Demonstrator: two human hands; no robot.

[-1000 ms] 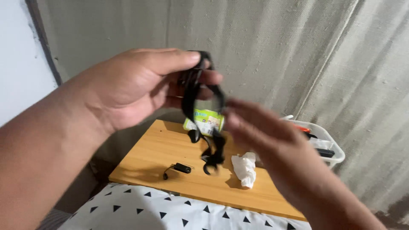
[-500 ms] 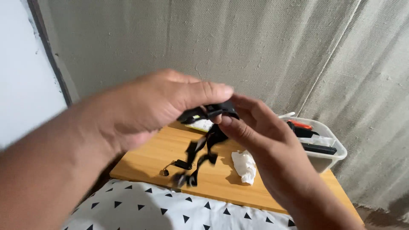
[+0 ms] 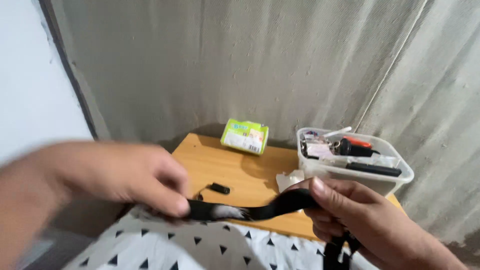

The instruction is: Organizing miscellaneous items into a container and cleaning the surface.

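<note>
Stretching a black strap (image 3: 260,209) between two hands above a triangle-print cloth (image 3: 200,250).

Left hand (image 3: 125,175) pinches one end, right hand (image 3: 350,210) clasps the other; behind sit a wooden table (image 3: 235,170), green packet (image 3: 245,136) and clear plastic tub (image 3: 350,167).

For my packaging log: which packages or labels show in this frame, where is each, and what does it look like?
Green packet: rear of the wooden table, propped against the curtain; flat rectangle, lime green with a white label panel.
Clear plastic tub: table's right side; rectangular, translucent, holding mixed small items, one orange and black.
No signs or screens.
</note>
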